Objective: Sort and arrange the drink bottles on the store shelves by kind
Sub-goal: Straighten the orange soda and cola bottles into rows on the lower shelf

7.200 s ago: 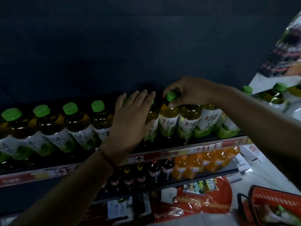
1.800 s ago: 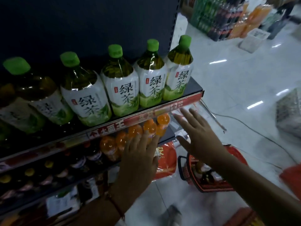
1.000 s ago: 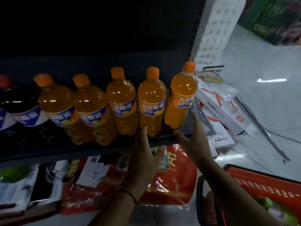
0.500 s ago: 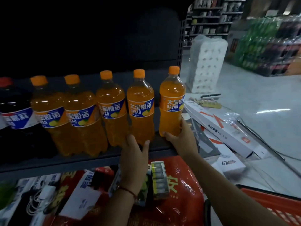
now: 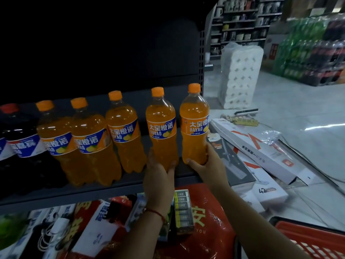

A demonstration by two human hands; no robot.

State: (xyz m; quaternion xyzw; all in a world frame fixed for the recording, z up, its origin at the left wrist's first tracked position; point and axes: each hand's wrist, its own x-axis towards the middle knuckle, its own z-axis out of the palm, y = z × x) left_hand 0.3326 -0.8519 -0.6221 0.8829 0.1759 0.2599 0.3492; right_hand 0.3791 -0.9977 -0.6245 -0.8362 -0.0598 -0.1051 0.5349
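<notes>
**Two hands square up the orange sodas at the shelf's right end**

On the dark metal shelf (image 5: 104,191), five clear plastic bottles of orange soda with orange caps and blue-and-orange labels stand in a row that runs to the shelf's right edge. The left hand (image 5: 158,176) curls its thumb and fingers round the base of the second bottle from the right (image 5: 161,128). The right hand (image 5: 207,167) cups the bottom of the end bottle (image 5: 194,126), thumb under its front and fingers wrapped behind. Both bottles are upright with their labels facing the aisle. The low grip probably lets each one be slid or turned without tipping.

The three orange bottles (image 5: 87,139) further left sit closer to the front edge, some with labels angled away. Beside them, towards the left end, a dark cola bottle with a red cap (image 5: 20,139) begins a different kind, so the orange group seems deliberately kept together.
</notes>
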